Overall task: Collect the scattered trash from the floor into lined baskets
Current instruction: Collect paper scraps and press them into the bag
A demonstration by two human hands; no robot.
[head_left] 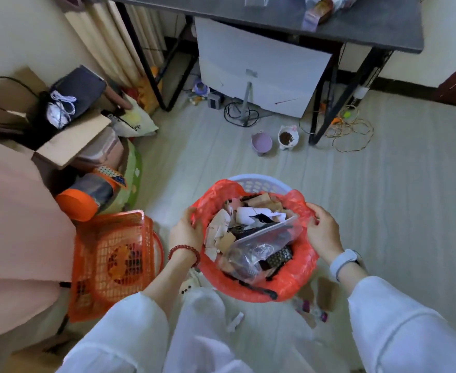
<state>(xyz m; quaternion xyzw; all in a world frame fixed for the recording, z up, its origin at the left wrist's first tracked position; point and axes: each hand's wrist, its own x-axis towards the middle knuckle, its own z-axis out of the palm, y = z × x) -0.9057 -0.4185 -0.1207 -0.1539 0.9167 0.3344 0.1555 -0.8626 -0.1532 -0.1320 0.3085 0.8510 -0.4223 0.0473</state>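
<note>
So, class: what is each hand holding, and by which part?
Both hands hold the red bag lining the basket by its rim: left hand on the left side, right hand on the right.

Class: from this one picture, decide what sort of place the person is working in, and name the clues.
Probably a lived-in room at home: pet bowls on the floor, a desk with cables trailing under it, and household clutter in a cardboard box.
</note>
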